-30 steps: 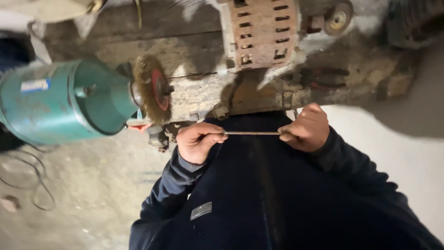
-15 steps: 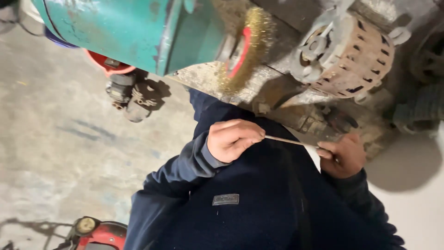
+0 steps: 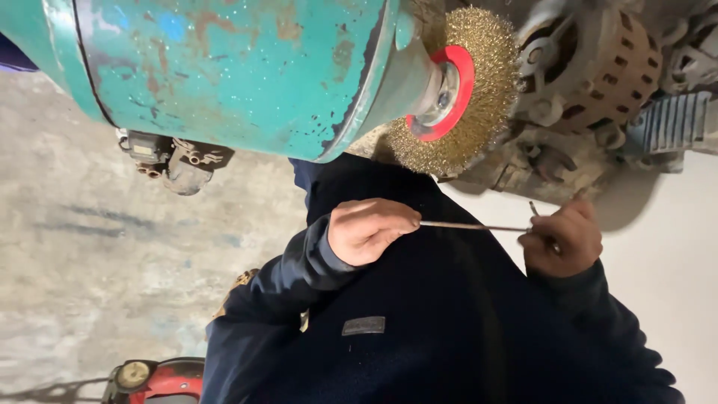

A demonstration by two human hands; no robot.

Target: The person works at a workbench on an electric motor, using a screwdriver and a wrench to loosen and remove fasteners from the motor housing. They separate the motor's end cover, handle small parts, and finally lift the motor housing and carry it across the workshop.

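Two hands (image 3: 372,230) (image 3: 562,239) gripping thin metal rod (image 3: 473,225) beneath wire wheel (image 3: 458,90).

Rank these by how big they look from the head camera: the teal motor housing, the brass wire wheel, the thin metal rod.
1. Teal motor housing, though nearest the camera.
2. Brass wire wheel.
3. Thin metal rod, held between left hand and right hand.

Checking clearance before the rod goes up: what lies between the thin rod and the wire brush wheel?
In the head view, nothing solid: only the person's dark jacket shows behind the gap between the rod, held by both hands, and the wire brush wheel.
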